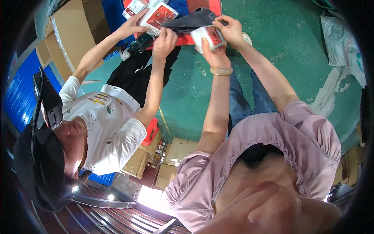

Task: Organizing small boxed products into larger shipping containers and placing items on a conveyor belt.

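Note:
A small white package with a red printed label rests in my left hand, whose fingers and thumb wrap round it from below. A pale bangle circles that wrist. My right hand is closed in a pinch at the package's upper right corner, close to the end of a dark grey cloth. Whether those fingertips grip the label, the package edge or the cloth, I cannot tell. The cloth lies just beyond the package, over a red surface.
At my left, a person in a white shirt and dark cap holds a similar white and red package. Another package lies beyond it. Cardboard boxes stand far left; a white sack lies at right on the green floor.

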Demonstrator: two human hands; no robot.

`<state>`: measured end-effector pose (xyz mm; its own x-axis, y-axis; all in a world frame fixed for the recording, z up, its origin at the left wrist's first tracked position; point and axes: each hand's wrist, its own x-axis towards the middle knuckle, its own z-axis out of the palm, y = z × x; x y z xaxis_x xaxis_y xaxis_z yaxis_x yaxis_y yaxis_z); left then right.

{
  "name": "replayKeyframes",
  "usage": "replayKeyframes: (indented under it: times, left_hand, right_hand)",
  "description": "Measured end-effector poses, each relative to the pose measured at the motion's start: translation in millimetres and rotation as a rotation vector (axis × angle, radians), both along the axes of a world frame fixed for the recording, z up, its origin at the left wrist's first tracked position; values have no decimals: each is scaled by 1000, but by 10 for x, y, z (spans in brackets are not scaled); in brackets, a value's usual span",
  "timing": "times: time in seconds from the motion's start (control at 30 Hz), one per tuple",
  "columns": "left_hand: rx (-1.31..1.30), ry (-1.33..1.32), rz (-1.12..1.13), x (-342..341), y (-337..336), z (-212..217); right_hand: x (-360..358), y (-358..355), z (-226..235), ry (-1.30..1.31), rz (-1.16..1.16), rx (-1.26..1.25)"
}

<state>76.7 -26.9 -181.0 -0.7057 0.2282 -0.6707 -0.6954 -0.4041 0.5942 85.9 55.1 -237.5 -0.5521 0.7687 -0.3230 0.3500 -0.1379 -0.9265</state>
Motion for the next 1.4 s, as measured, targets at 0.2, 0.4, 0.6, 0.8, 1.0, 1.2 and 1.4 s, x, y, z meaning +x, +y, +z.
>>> replayKeyframes:
  times: [0.2, 0.4, 0.6, 0.8, 1.0, 1.2, 1.4]
  left_hand:
    - [31, -15, 19, -95, -81, -86]
    - [26, -54, -25, -52, -152, 1]
    - [234, -139, 41, -127, -251, 145]
    - [238, -180, 46, -111, -281, 189]
    - [203, -143, -20, -19, -249, 250]
    - [149, -120, -26, 47, -187, 275]
    - [240, -196, -7, 54, -210, 250]
  right_hand:
    - [78, -224, -3, 6, -2, -34]
    - [-129, 78, -79, 7, -83, -322]
    - [255, 222, 70, 478, -122, -1054]
    - [375, 44, 138, 416, -87, -957]
    - [219, -110, 180, 408, 64, -470]
    - [141, -113, 97, 152, 88, -433]
    - [231, -143, 179, 198, 85, -670]
